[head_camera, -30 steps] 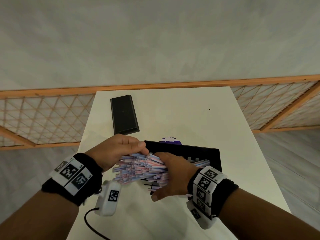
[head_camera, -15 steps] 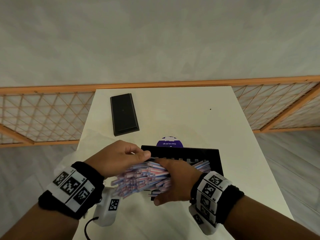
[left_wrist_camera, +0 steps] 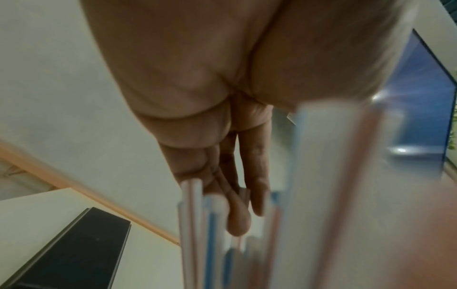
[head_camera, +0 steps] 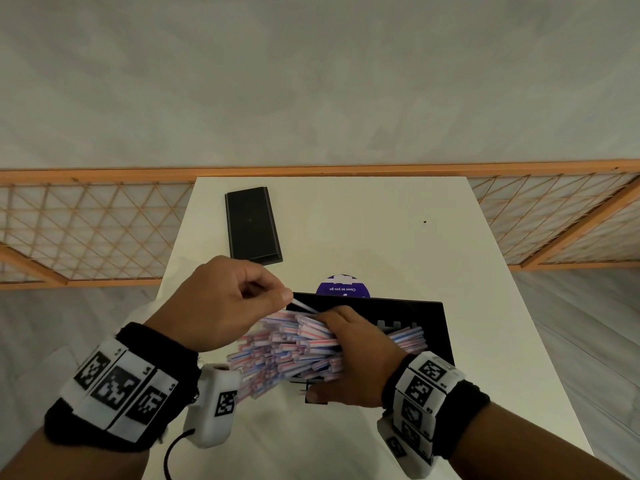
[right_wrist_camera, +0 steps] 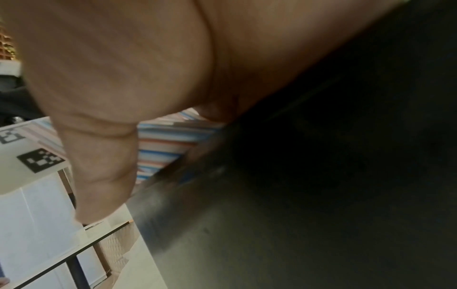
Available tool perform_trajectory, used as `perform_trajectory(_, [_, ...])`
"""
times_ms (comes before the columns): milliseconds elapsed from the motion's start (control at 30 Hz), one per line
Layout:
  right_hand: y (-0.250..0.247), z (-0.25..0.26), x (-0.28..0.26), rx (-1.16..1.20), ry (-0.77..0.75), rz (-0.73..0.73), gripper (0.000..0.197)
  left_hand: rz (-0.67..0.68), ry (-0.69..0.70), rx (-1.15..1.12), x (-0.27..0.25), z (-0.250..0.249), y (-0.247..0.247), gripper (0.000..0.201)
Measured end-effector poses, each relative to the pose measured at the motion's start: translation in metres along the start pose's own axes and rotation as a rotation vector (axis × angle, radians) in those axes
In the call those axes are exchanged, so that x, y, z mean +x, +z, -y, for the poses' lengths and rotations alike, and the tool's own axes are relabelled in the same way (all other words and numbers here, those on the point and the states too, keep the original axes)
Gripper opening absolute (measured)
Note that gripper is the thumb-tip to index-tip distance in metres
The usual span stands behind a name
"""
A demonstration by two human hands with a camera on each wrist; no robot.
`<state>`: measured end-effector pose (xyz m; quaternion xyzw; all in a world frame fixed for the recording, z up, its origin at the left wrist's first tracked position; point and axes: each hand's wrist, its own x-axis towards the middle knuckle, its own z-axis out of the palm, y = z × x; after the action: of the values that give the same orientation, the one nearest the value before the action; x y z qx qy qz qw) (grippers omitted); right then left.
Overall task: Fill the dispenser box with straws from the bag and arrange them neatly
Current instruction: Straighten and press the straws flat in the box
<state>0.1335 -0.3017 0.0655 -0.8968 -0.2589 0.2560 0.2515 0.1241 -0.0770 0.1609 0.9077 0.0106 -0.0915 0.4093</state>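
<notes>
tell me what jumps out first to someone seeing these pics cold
The eye lands on the fat bundle of striped straws at the centre of the head view, gripped by the right hand over the open black dispenser box. Next, the left hand just left of it pinches a single straw above the bundle. Farther back on the white table lies a flat black lid.

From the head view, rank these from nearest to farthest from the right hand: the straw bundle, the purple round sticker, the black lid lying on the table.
1. straw bundle: gripped in the right hand, over the dispenser box.
2. purple round sticker: just beyond the box's far edge.
3. black lid: far left part of the table, beyond the left hand.
</notes>
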Motion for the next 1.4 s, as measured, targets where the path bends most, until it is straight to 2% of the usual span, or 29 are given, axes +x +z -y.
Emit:
perform_trajectory(67, [0.001, 0.000, 0.001, -0.006, 0.001, 0.004, 0.106, -0.024, -0.010, -0.004, 0.000, 0.004, 0.000, 0.010])
perform_trajectory(133, [0.001, -0.001, 0.002, -0.016, 0.000, 0.011, 0.108, -0.104, -0.037, -0.031, 0.000, 0.012, 0.002, 0.012])
perform_trajectory(233, [0.002, -0.002, 0.003, -0.018, -0.004, 0.015, 0.108, -0.175, -0.129, -0.113, 0.003, 0.022, 0.008, 0.017])
perform_trajectory(400, [0.001, 0.000, 0.007, -0.023, 0.002, 0.027, 0.107, -0.039, -0.289, -0.273, 0.008, 0.027, 0.022, 0.029])
perform_trajectory(533, [0.001, 0.004, 0.009, -0.025, -0.005, 0.027, 0.109, -0.075, -0.356, -0.316, 0.016, 0.027, 0.025, 0.024])
perform_trajectory(633, [0.001, 0.008, 0.010, -0.020, -0.009, 0.027, 0.110, 0.002, -0.391, -0.311, 0.023, 0.028, 0.023, 0.026])
perform_trajectory(733, [0.000, 0.009, 0.010, -0.012, -0.009, 0.031, 0.110, 0.082, -0.362, -0.261, 0.031, 0.022, 0.020, 0.023])
perform_trajectory(833, [0.000, 0.009, 0.010, -0.008, 0.005, 0.040, 0.108, 0.147, -0.281, -0.089, 0.038, 0.020, 0.020, 0.014])
perform_trajectory(1033, [0.000, 0.008, 0.011, 0.006, 0.012, 0.033, 0.099, 0.094, -0.137, 0.153, 0.042, 0.023, 0.022, 0.010])
perform_trajectory(1133, [-0.002, 0.008, 0.011, 0.025, 0.002, 0.018, 0.093, 0.062, -0.118, 0.170, 0.040, 0.020, 0.022, 0.008])
perform_trajectory(1233, [-0.002, 0.009, 0.013, 0.043, -0.016, -0.006, 0.089, 0.093, -0.110, 0.182, 0.038, 0.017, 0.023, 0.008])
perform_trajectory(1400, [0.000, 0.010, 0.022, 0.017, -0.019, 0.035, 0.094, 0.125, -0.154, 0.159, 0.034, 0.016, 0.023, 0.008])
